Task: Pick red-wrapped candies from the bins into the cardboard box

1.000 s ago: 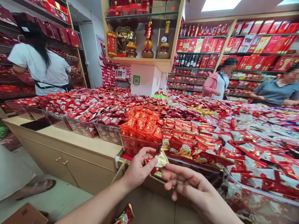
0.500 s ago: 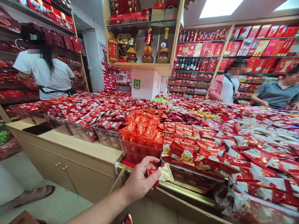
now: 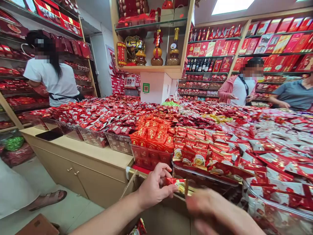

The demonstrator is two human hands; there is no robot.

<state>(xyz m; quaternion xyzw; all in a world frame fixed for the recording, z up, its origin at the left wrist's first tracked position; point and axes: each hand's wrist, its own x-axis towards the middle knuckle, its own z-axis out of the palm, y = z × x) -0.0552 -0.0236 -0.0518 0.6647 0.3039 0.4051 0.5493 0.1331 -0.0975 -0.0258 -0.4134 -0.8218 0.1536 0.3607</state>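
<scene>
Red-and-gold plastic film wraps the small oblong packet [image 3: 179, 185], which lies at the fingertips of the left hand [image 3: 156, 185], above the open brown cardboard box [image 3: 135, 183] and near the clear plastic tub [image 3: 207, 173]. From my remote view, I see the left thumb and fingers pinching its left end. Its long axis runs crosswise, its crimped gold end towards the right hand [image 3: 212, 205]. The left is nearer; the right is blurred just beside that end, and I cannot tell its grip or any contact.
</scene>
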